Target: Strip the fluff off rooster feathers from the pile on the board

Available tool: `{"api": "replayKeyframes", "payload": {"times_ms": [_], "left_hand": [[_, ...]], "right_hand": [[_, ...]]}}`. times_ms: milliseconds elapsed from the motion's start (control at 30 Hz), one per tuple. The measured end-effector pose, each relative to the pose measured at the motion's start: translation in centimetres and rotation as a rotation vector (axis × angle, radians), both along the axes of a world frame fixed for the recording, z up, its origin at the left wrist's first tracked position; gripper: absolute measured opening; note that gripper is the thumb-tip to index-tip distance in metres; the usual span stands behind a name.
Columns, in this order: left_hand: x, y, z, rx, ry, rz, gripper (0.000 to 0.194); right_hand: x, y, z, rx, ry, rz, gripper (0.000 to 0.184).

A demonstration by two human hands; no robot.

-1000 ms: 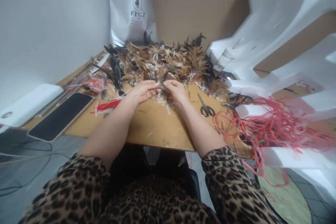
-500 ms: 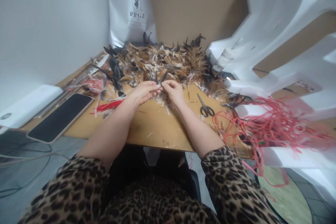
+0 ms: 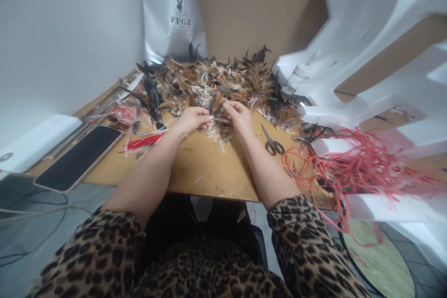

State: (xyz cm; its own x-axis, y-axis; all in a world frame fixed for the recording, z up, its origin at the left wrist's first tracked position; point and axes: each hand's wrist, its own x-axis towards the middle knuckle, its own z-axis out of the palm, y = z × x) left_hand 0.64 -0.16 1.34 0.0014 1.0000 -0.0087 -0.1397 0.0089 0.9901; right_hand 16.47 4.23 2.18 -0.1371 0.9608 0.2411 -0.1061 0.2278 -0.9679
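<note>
A big pile of brown, white and black feathers (image 3: 206,74) lies across the back of the table. At its near edge, my left hand (image 3: 193,120) pinches the base of a small brown-and-dark feather (image 3: 217,102) between thumb and forefinger. My right hand (image 3: 239,116) is a short way to the right, its thumb and forefinger pressed together beside the pile; what they hold, if anything, is too small to tell. Below and between the hands, pale feather scraps (image 3: 220,137) lie on the tabletop.
Black-handled scissors (image 3: 274,145) lie right of my right hand. Tangled red strips (image 3: 370,163) spread over white foam pieces (image 3: 384,209) at the right. A phone (image 3: 78,158) and a white box-shaped device (image 3: 40,143) are at the left, with a red bundle (image 3: 145,141) nearer. A silver bag (image 3: 174,18) stands behind.
My right hand first came in to meet the left at the feather, then drew away to the right and slightly up. My left hand has hardly moved.
</note>
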Motion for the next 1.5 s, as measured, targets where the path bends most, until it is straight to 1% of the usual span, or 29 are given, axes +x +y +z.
{"api": "replayKeyframes", "payload": {"times_ms": [100, 167, 267, 500, 600, 667, 733, 833, 933, 1033, 1133, 1200, 1267, 1367, 1500], "left_hand": [[0.1, 0.0, -0.2, 0.026, 0.042, 0.0, 0.018], [0.2, -0.1, -0.2, 0.021, 0.054, -0.003, 0.018], [0.4, -0.2, -0.1, 0.013, 0.072, -0.007, 0.017], [0.2, -0.2, -0.2, 0.033, 0.126, 0.002, 0.015], [0.2, -0.1, -0.2, 0.019, 0.129, 0.019, 0.016], [0.2, -0.1, -0.2, 0.0, 0.132, 0.036, 0.015], [0.2, 0.0, -0.3, -0.014, 0.118, 0.044, 0.015], [0.2, 0.1, -0.4, -0.05, 0.023, 0.022, 0.015], [0.2, 0.2, -0.3, -0.103, -0.215, -0.005, 0.011], [0.3, 0.1, 0.2, -0.122, -0.469, -0.002, 0.008], [0.2, 0.0, 0.6, -0.133, -0.581, 0.004, 0.006], [0.0, 0.0, 0.8, -0.128, -0.612, 0.018, 0.006], [-0.3, 0.1, 0.8, -0.096, -0.63, 0.039, 0.007], [-0.7, 0.3, 0.8, -0.051, -0.631, 0.073, 0.011], [-0.8, 0.1, 1.1, -0.058, -0.621, 0.115, 0.012]], "right_hand": [[0.6, 0.6, 0.3, -0.024, 0.036, -0.061, 0.034], [0.8, 0.8, 0.3, -0.036, 0.036, -0.073, 0.035], [0.9, 0.8, 0.5, -0.043, 0.022, -0.053, 0.035], [1.7, 1.2, 0.8, -0.022, -0.079, 0.02, 0.027], [2.1, 1.4, 0.7, -0.004, -0.078, 0.041, 0.024], [2.1, 1.5, 0.8, 0.019, -0.051, 0.001, 0.023], [2.0, 1.5, 0.9, 0.054, -0.008, -0.09, 0.024], [1.8, 1.5, 1.1, 0.092, 0.087, -0.242, 0.026], [1.2, 1.1, 1.0, 0.079, 0.167, -0.299, 0.027], [0.3, 0.1, 0.6, 0.069, 0.148, -0.257, 0.029], [-0.9, -1.1, 0.1, 0.091, 0.064, -0.144, 0.028], [-1.6, -1.8, -0.2, 0.118, 0.032, -0.053, 0.024], [-2.0, -2.2, -0.4, 0.147, 0.024, 0.007, 0.021], [-2.3, -2.2, -0.7, 0.181, 0.007, 0.025, 0.018], [-2.1, -2.0, -0.8, 0.184, -0.033, -0.002, 0.017]]}}
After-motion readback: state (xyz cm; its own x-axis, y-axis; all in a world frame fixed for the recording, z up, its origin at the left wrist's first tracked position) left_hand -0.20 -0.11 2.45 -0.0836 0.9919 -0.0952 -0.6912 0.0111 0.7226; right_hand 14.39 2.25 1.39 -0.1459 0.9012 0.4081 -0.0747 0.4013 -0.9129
